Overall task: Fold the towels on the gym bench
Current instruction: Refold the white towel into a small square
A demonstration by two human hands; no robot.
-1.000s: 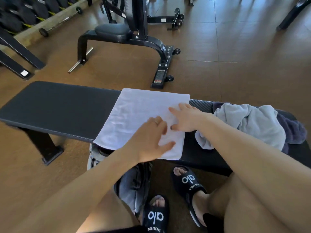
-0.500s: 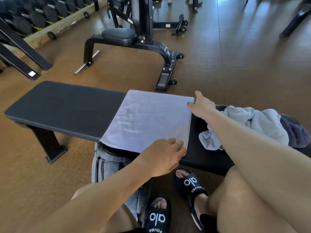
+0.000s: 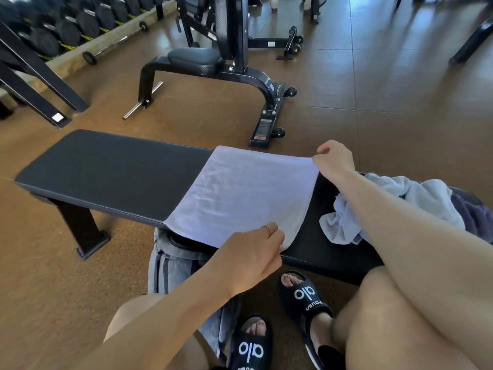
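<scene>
White towel [image 3: 240,198] flat across gym bench [image 3: 112,172], near part hanging over front edge. Left hand [image 3: 250,259] pinches near right corner, fingers curled on cloth. Right hand [image 3: 333,161] pinches far right corner, thumb and fingertips closed on edge. Both hands on towel's right short edge; free left edge lies away to left. Likely next fold carries right edge leftward over it. Crumpled grey towels [image 3: 416,198] wait just right, behind right forearm
</scene>
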